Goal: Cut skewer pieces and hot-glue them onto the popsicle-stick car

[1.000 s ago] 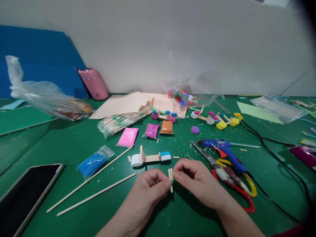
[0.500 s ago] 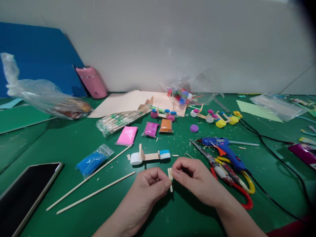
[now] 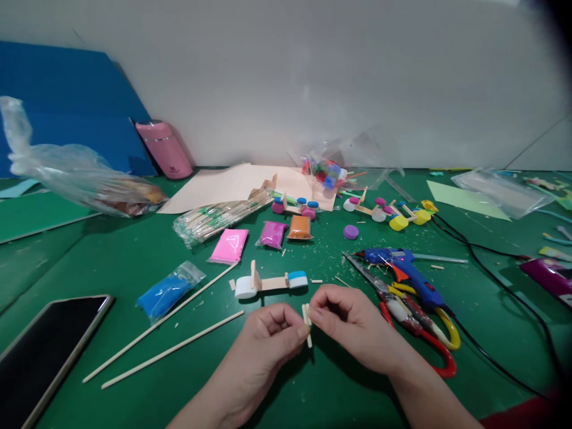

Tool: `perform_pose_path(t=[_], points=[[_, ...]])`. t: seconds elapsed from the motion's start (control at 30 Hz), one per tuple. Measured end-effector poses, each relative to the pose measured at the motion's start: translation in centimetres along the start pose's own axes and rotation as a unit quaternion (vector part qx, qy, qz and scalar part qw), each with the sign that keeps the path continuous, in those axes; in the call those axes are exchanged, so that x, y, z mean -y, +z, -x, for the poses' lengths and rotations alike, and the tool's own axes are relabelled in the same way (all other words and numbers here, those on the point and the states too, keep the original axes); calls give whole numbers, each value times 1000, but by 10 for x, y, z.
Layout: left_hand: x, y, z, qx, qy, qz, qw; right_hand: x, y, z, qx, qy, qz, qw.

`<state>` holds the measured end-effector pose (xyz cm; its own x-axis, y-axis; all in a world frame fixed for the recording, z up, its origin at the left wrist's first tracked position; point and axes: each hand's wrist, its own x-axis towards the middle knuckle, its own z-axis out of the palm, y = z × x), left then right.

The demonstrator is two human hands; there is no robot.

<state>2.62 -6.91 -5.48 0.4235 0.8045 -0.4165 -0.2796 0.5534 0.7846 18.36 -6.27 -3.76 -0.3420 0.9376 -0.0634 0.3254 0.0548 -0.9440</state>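
Left hand [image 3: 279, 336]: fingers pinching short sticks [image 3: 308, 326] over the green bench [image 3: 179, 387]. Right hand [image 3: 348, 325]: thumb and fingers closed at the sticks' upper end. Just beyond, wooden car [image 3: 271, 283], its wheels white and blue. Glue gun [image 3: 402, 271] to the right, beside scissors [image 3: 420, 328].

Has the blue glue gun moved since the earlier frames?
No visible move. The blue glue gun keeps its place and angle relative to the purple cap; both shift slightly together in view, likely camera motion.
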Motion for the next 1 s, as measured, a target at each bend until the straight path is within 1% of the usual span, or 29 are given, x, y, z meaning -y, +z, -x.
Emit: perform_pose_path(t=[0.27, 0.37, 0.47, 0.63, 0.9, 1.0], points=[[-2, 0, 0, -8, -9, 18, 1000, 1, -2, -1, 2, -9, -13, 1000], [-4, 1, 0, -8, -20, 24, 999, 1, -3, -2, -9, -15, -27, 999], [-4, 1, 0, 1, -29, 24, 999, 0, -3, -3, -17, -11, -39, 999], [-2, 2, 0, 11, -32, 14, 999, -3, 0, -3, -10, 6, -58, 998], [0, -1, 0, 20, -33, 0, 999, -4, 2, -5, -42, 10, -54, 998], [1, 0, -1, 6, -27, -19, 999, -5, 3, -6, -51, 12, -55, 997]])
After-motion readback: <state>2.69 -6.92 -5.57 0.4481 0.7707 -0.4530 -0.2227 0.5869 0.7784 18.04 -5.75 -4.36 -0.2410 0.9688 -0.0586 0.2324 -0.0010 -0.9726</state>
